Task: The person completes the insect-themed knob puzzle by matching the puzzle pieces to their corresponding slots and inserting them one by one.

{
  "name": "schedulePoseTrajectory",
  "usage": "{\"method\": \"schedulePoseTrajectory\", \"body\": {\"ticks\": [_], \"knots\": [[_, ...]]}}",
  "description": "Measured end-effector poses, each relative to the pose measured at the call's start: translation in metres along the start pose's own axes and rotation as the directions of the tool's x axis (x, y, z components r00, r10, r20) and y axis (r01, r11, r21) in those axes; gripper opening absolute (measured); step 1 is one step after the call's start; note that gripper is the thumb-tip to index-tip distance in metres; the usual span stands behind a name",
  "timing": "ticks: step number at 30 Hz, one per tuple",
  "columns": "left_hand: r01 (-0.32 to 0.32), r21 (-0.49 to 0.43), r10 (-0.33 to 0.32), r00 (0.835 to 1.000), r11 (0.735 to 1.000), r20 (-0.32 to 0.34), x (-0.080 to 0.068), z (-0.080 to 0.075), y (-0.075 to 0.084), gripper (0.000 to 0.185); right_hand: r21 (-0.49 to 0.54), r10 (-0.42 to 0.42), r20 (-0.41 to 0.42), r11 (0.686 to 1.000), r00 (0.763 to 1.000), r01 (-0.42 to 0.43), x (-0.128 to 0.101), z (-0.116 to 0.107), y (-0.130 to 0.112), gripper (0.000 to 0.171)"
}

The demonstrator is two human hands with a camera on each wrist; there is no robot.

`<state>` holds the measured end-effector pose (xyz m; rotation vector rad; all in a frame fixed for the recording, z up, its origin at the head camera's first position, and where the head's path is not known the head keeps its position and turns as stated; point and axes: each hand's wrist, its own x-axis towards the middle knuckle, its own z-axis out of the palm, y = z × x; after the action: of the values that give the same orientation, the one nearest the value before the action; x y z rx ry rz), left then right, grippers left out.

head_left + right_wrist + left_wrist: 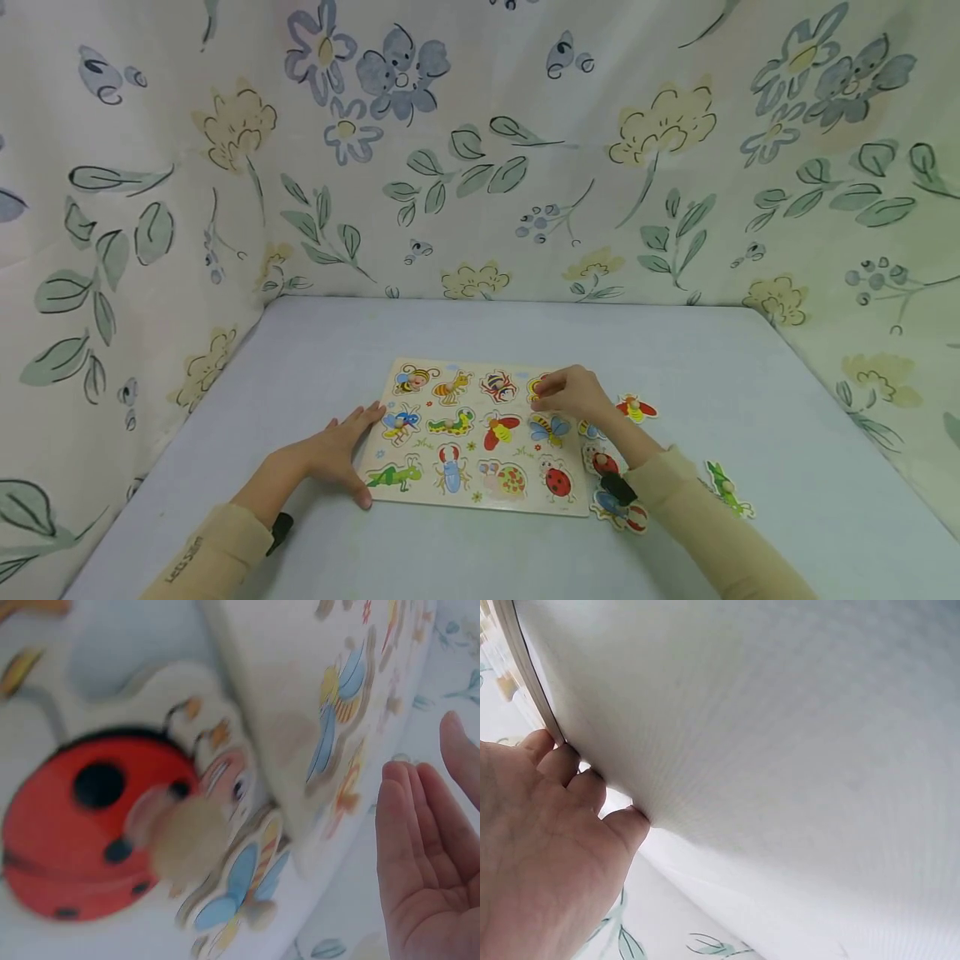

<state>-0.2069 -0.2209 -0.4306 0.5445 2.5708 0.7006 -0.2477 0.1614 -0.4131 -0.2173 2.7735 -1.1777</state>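
A wooden peg puzzle board with insect pictures lies flat on the table. My left hand rests at its left edge, fingertips against the upper part and thumb near the lower corner. In the left wrist view, the fingers touch the board's edge. My right hand is over the top right corner, beside a yellow knobbed piece in the board. The right wrist view shows its fingers straight, the thumb apart and nothing between them. Knobbed bee, ant and spider pieces sit along the top row.
Loose knobbed pieces lie right of the board: a red-winged insect, a dragonfly, a ladybug, a stag beetle and a grasshopper. The right forearm partly covers some. A floral curtain hangs behind the white table.
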Motion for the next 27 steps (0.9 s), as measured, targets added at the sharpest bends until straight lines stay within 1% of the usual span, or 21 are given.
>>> {"method": "schedulePoseTrajectory", "body": {"ticks": [7, 14, 20, 23, 27], "knots": [[0.003, 0.004, -0.003, 1.000, 1.000, 0.000, 0.000, 0.001, -0.001, 0.134, -0.039, 0.003, -0.040, 0.999, 0.999, -0.005, -0.008, -0.018, 0.017, 0.019], [0.009, 0.008, -0.009, 1.000, 1.000, 0.001, 0.001, 0.001, -0.003, 0.134, -0.062, 0.059, -0.078, 0.996, 0.995, -0.064, -0.016, -0.031, 0.029, 0.021], [0.004, -0.004, -0.004, 1.000, 1.000, 0.004, 0.000, 0.001, -0.002, 0.133, -0.051, 0.110, -0.092, 0.992, 0.990, -0.115, -0.020, -0.035, 0.034, 0.023], [-0.006, -0.010, 0.006, 1.000, 1.000, 0.004, 0.000, 0.001, -0.002, 0.132, -0.041, 0.112, -0.105, 0.992, 0.988, -0.117, -0.023, -0.038, 0.037, 0.025], [-0.016, -0.002, 0.016, 1.000, 1.000, 0.003, 0.000, 0.000, -0.002, 0.132, -0.016, 0.109, -0.148, 0.993, 0.983, -0.113, -0.027, -0.044, 0.042, 0.029]]}}
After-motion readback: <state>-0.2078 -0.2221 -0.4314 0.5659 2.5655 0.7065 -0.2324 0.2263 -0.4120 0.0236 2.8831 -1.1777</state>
